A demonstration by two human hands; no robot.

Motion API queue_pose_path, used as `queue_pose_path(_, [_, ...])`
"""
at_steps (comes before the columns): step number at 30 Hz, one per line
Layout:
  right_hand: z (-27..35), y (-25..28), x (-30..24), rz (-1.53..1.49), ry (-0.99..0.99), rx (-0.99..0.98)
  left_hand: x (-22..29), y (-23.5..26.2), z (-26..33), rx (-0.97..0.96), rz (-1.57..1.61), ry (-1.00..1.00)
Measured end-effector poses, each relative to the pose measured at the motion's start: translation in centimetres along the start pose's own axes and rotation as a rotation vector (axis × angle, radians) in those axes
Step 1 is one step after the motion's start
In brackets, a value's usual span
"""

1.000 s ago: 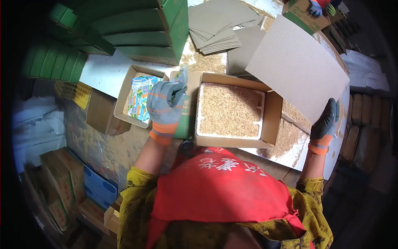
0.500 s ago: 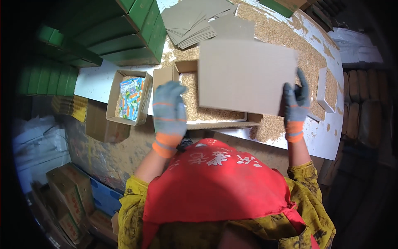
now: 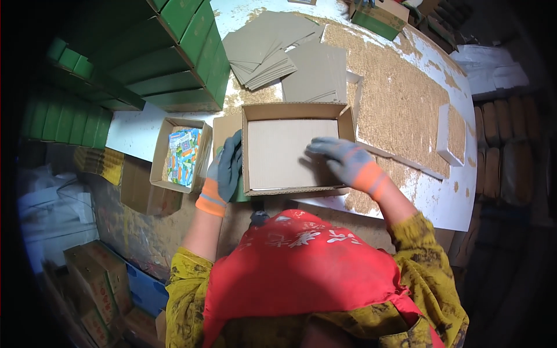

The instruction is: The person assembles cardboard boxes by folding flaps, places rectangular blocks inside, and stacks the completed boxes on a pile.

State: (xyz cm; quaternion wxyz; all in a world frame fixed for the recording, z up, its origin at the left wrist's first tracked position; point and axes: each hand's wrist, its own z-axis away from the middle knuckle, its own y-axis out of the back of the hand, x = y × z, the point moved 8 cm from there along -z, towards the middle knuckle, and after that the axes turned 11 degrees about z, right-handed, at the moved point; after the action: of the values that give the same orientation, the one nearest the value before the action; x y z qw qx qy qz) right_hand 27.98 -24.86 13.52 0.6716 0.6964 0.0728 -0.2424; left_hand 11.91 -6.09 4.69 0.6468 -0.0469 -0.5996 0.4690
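In front of me an open cardboard box stands on the table. Inside it a flat cardboard sheet lies level, hiding the contents. My left hand, in a grey glove with an orange cuff, is laid along the box's left side with fingers stretched out. Over the right part of the sheet reaches my right hand, gloved alike, its fingers extended and holding nothing. Whether its fingertips touch the sheet I cannot tell.
A small carton of colourful packets stands left of the box. Green boxes are stacked behind it. Loose cardboard sheets lie at the back. Brown grains cover the table's right side, near a white block-like piece.
The cardboard sheet has gone down from above the box to inside it. My right hand has moved left over the sheet; my left hand has lowered to the box's side.
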Motion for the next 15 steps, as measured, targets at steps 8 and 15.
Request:
queue_pose_path(8, [0.6,-9.7,9.8,-0.66,-0.698,0.018,-8.1,10.9,-3.9,0.242,-0.988,0.045])
queue_pose_path(15, [3.8,-8.3,9.5,-1.128,-0.526,0.222,-3.7,1.6,-1.9,0.18,-0.465,-0.042])
